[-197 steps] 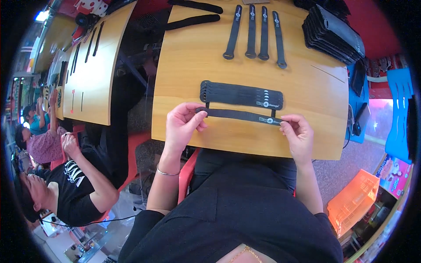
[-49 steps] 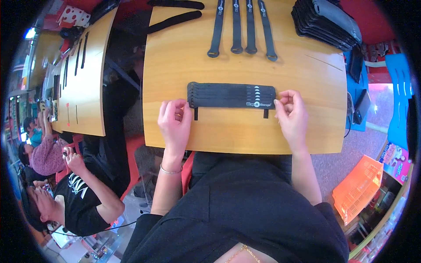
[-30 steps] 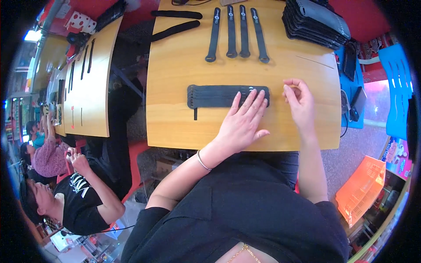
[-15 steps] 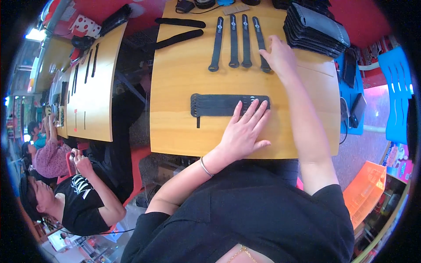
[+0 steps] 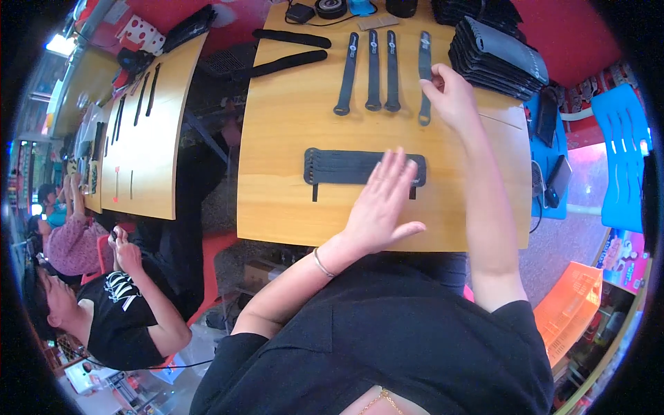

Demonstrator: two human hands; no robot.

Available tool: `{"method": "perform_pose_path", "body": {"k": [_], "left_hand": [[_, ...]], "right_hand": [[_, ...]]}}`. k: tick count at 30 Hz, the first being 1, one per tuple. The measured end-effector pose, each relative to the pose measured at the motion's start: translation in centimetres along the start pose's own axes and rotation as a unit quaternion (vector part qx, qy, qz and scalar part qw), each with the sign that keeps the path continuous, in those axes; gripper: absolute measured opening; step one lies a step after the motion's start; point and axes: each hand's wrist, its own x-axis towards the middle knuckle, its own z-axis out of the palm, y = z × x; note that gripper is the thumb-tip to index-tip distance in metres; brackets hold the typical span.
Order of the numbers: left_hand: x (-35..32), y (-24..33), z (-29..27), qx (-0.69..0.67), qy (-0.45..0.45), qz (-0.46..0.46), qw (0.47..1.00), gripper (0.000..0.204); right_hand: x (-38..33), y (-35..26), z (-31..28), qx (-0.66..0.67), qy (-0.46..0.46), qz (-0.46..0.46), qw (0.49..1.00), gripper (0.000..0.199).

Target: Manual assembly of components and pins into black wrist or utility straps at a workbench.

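My right hand (image 5: 451,97) pinches a dark grey strap (image 5: 425,55) by its right edge, at the far right of a row of straps. The strap has a rounded, wider near end and a pale mark near its far end. Three similar straps (image 5: 373,72) lie side by side to its left. Nearer to me lies a flat dark grey piece (image 5: 339,168) with lengthwise slits and a row of small holes at its left end. Over its right part is my left hand (image 5: 379,207), open with fingers stretched and slightly blurred; whether it touches cannot be told.
Stacked dark grey pieces (image 5: 498,59) stand at the table's back right. Two black strips (image 5: 290,62) lie at the back left, beyond them a black tape roll (image 5: 330,8). A seated person (image 5: 131,304) is on the left beside another table (image 5: 152,152). An orange crate (image 5: 570,311) stands right.
My right hand has closed on the rightmost strap and shifted it right, away from the others. The left hand's fingers have moved slightly, uncovering more of the slit piece's right end.
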Motion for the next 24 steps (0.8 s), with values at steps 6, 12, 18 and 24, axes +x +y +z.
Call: {"method": "perform_pose_path", "body": {"k": [6, 12, 18, 24], "left_hand": [[-1.9, 1.2, -3.5, -0.494, 0.217, -0.132, 0.831, 0.072], [-4.8, 0.9, -4.9, -0.460, 0.113, -0.264, 0.840, 0.015], [-7.3, -1.0, -5.4, -0.373, 0.182, -0.258, 0.872, 0.012], [-8.0, -3.0, -7.0, -0.459, 0.206, -0.360, 0.786, 0.014]], "right_hand": [[-11.8, -7.6, -0.9, 0.348, -0.097, 0.052, 0.931, 0.013], [-17.9, -7.0, 0.2, 0.457, -0.063, 0.096, 0.882, 0.014], [-19.8, -4.0, 0.2, 0.453, -0.019, 0.128, 0.882, 0.013], [-19.3, -2.2, -0.2, 0.345, -0.010, 0.090, 0.934, 0.012]]}}
